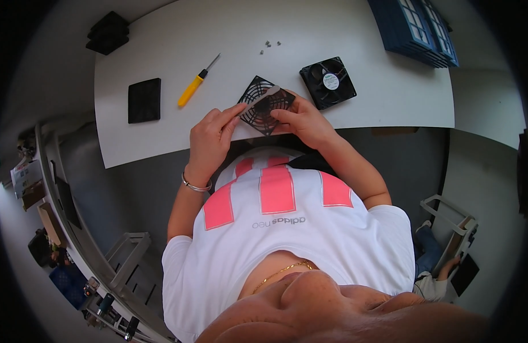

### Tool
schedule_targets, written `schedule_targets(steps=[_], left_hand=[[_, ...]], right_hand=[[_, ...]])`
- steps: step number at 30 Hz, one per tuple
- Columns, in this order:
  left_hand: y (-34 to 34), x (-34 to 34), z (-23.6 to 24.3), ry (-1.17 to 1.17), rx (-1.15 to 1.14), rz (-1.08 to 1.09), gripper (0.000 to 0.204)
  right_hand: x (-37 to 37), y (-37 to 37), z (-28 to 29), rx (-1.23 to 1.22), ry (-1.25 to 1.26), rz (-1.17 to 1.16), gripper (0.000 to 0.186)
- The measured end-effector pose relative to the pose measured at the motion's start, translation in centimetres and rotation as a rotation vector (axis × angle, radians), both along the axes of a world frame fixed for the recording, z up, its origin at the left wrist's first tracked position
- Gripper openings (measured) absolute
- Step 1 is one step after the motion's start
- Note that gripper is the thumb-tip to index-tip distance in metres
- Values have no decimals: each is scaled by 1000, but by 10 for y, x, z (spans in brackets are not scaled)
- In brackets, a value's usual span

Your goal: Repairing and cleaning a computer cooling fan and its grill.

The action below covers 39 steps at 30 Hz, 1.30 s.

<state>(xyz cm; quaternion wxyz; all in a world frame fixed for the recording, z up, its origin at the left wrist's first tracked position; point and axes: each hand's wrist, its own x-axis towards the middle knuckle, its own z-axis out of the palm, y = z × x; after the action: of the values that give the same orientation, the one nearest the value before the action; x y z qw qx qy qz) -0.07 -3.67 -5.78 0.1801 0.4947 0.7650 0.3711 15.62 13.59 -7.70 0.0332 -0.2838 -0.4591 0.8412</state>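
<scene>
My right hand (304, 119) grips a square black fan guard (256, 90) with a ringed grille, its thumb lying over the face. Between the closed fingertips of my left hand (211, 137) is one end of a thin, pale, stick-like piece (257, 102). This piece slants across the guard, and its broader end lies near the guard's upper right side; I cannot tell its exact kind. Just right of my right hand, a black cooling fan (315, 86) with a white round label rests on the white table (218, 134).
Left of my hands lie a yellow-handled screwdriver (190, 91) and a flat black square piece (144, 100). Several small screws (268, 44) are scattered farther back. Stacked blue pieces (398, 31) stand at the far right, black stacked parts (108, 32) at the far left corner.
</scene>
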Motion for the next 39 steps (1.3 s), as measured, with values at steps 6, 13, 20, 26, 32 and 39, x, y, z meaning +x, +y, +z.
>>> schedule_targets(steps=[6, 13, 20, 26, 32, 39], left_hand=[[4, 8, 3, -24, 3, -98, 32], [0, 13, 1, -6, 46, -35, 32], [-9, -6, -8, 65, 48, 127, 31], [-24, -9, -14, 73, 1, 183, 31], [-42, 1, -16, 10, 58, 125, 31], [-46, 5, -19, 39, 68, 196, 29]], right_hand=[[1, 4, -1, -49, -7, -22, 36], [1, 1, -3, -58, -15, -45, 45], [1, 0, -3, -59, -2, -63, 47], [1, -1, 5, -32, 7, -76, 47], [0, -7, 8, 25, -60, -92, 48], [6, -3, -3, 123, -17, -40, 44]])
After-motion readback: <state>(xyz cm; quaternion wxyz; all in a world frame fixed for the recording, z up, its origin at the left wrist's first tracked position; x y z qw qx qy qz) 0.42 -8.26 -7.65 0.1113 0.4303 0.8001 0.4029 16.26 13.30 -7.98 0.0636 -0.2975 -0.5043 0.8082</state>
